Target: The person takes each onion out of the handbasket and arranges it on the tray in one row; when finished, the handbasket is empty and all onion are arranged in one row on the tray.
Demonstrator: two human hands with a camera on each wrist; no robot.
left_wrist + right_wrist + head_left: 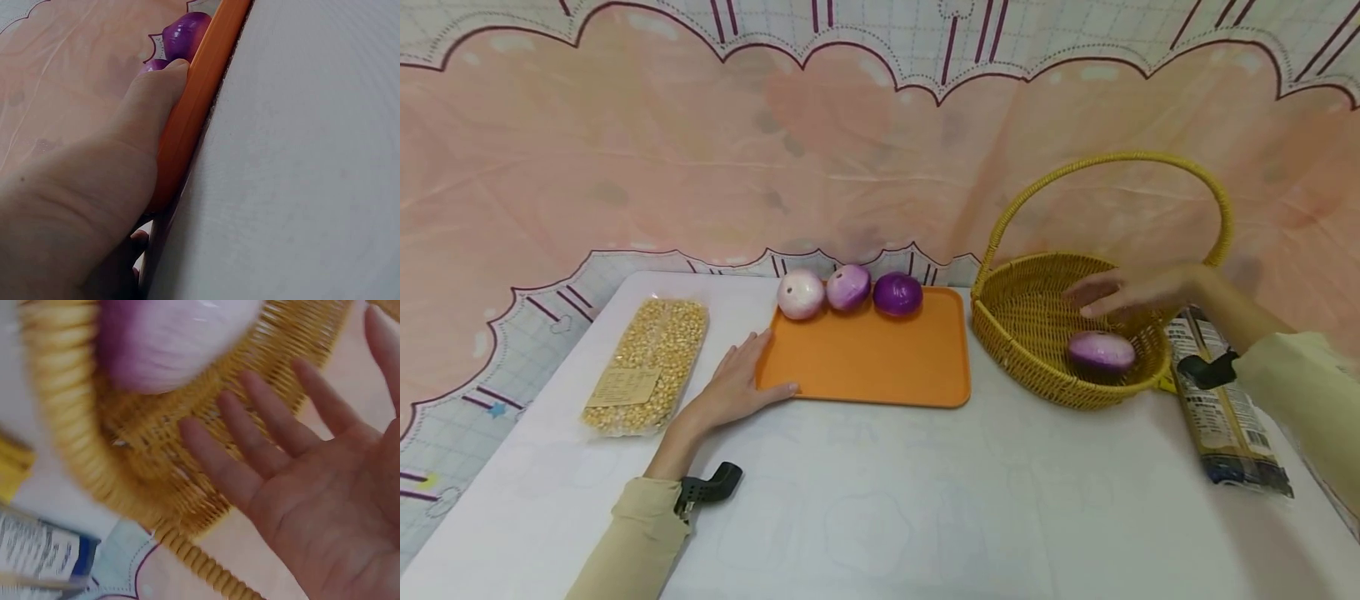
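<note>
My left hand (737, 385) rests against the left front corner of an orange tray (872, 358), its thumb along the front rim and its fingers spread beside the left edge. Along the tray's back edge sit a whitish onion (801, 296), a purple-and-white onion (848, 288) and a deep purple onion (898, 295). Over a yellow wicker basket (1022, 346), my right hand (1138, 292) hovers with fingers spread and nothing held. Beneath it, a purple-and-white onion (1101, 351) lies in the basket's right part; the right wrist view shows this onion (181, 344) apart from the fingertips.
A clear bag of corn kernels (651, 362) lies left of the tray. Right of the basket lies a printed packet (1228, 417), partly behind my right wrist. The basket's tall handle (1120, 156) arches up near my right forearm. A patterned cloth (700, 158) hangs behind the white table (880, 500).
</note>
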